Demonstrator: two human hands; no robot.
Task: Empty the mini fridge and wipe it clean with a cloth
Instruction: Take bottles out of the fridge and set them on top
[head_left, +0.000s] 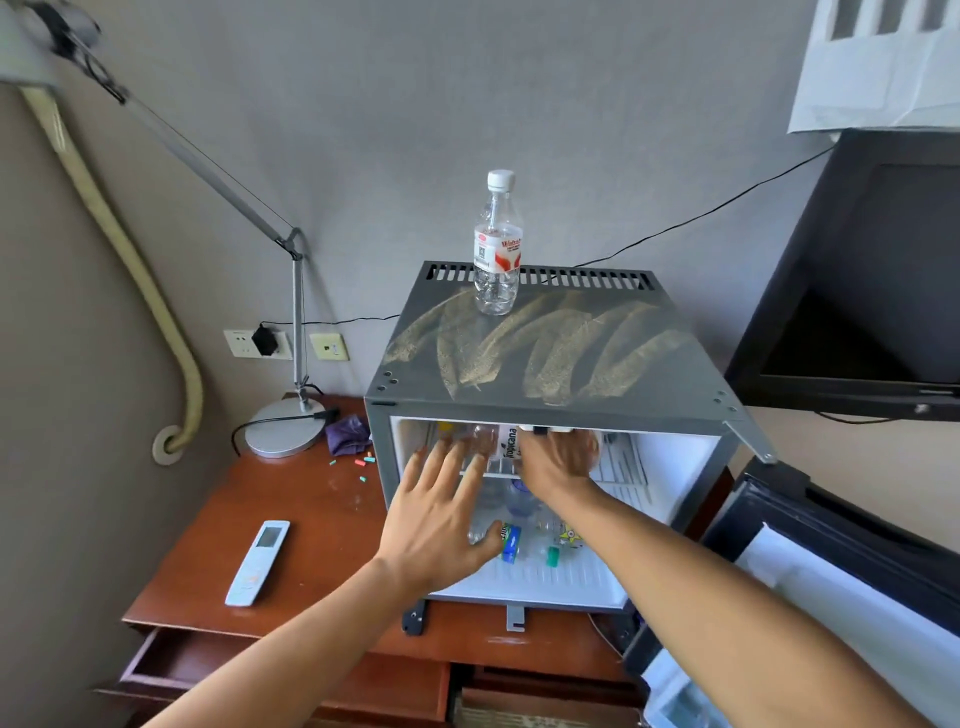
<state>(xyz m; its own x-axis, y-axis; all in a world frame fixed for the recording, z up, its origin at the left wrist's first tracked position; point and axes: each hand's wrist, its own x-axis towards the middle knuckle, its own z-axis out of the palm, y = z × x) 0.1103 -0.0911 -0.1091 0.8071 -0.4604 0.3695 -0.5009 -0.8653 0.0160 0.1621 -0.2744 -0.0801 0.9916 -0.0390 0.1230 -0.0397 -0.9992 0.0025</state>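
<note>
Emptying step, mid-reach. My right hand (558, 457) is inside the mini fridge (540, 374), up on the top wire shelf (618, 467), fingers curled round the Tropicana bottle (506, 441), which lies on its side there. Grip looks set, so I judge a pull-out comes next. My left hand (441, 514) hovers in front of the opening with fingers spread wide, holding nothing, likely there to steady or catch the bottle as it clears the shelf edge.

The fridge sits on the wooden worktop (322, 519), its door (831, 561) swung fully open to my right, out of the way of both arms. One water bottle (497, 244) stands upright on the fridge top, near the back vents, probably the drop zone for unloaded items.

Still inside on the fridge floor: several clear bottles lying down, one with a blue-green label (510, 543), plus a small green-capped one (552, 557). Exact count unclear through the glare and my arms.

Purple cloth (347, 434) lies bunched on the worktop by the lamp base (284, 428), within reach for wiping later. Remote (257, 562) lies flat on the worktop to the left, well apart from the fridge.

Progress: early, most contents not yet out, wipe not begun.
</note>
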